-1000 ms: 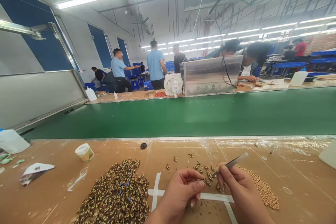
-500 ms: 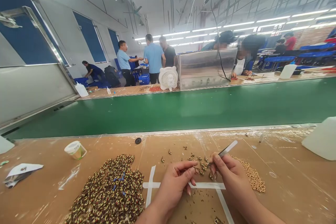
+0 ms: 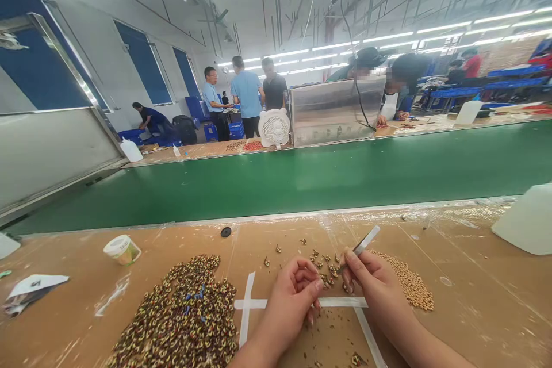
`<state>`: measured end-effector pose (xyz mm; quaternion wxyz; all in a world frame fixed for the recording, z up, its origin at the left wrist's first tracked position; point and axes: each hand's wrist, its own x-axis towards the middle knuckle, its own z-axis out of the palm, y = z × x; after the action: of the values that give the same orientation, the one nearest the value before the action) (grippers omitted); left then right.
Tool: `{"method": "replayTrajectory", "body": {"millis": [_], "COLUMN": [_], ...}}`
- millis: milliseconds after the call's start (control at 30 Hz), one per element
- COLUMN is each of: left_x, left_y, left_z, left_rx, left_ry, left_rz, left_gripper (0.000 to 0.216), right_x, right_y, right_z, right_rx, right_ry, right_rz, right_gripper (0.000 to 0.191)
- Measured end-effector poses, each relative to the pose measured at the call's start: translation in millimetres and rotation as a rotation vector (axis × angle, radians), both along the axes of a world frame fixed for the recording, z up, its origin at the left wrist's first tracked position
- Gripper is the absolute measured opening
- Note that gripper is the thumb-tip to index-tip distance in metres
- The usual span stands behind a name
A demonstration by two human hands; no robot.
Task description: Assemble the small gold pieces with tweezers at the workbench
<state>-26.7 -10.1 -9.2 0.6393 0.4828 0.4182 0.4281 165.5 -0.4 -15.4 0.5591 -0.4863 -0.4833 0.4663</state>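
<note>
My right hand (image 3: 375,282) grips a pair of metal tweezers (image 3: 366,240), their pale end pointing up and away. Just to its left, my left hand (image 3: 295,296) is closed with thumb and fingers pinched; whatever lies in the pinch is too small to make out. Beyond and between the hands lie several small dark-and-cream pieces (image 3: 333,271), scattered on the brown tabletop. A large heap of dark brown and yellow pieces (image 3: 176,316) spreads left of my left hand. Tan bead-like pieces (image 3: 411,283) form a pile beyond my right hand.
White tape strips (image 3: 252,303) mark the tabletop around my hands. At left are a small tub (image 3: 123,249) and a folded packet (image 3: 34,290); a black disc (image 3: 226,232) lies farther back. A translucent jug (image 3: 526,221) stands right. Past the edge runs a green belt (image 3: 259,178).
The fingers of my left hand have curled in more. My right hand with the tweezers has shifted slightly left. The camera view has moved a little, and a person in the background has turned.
</note>
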Motion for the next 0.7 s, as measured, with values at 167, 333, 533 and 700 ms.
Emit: {"method": "replayTrajectory", "body": {"millis": [167,333,533,700], "left_x": [-0.4,-0.5,-0.7,-0.1], "left_y": [1.4,1.4,-0.7,0.0], "left_z": [1.1,-0.6,-1.6,0.4], "left_rx": [0.022,0.026,0.034,0.027], "left_ry": [0.022,0.024,0.036,0.036], "left_rz": [0.008,-0.006,-0.007,-0.016], "left_gripper": [0.055,0.056,0.054,0.056], "right_x": [-1.0,-2.3,-2.9,-3.6], "right_y": [-0.4,-2.2,-1.7,-1.6], "right_z": [2.7,7.5,6.6,7.4], "right_rx": [0.004,0.005,-0.004,-0.006], "right_ry": [-0.009,-0.024,-0.035,-0.044], "right_rz": [0.005,0.005,0.01,0.002], "right_gripper": [0.067,0.069,0.07,0.072]}}
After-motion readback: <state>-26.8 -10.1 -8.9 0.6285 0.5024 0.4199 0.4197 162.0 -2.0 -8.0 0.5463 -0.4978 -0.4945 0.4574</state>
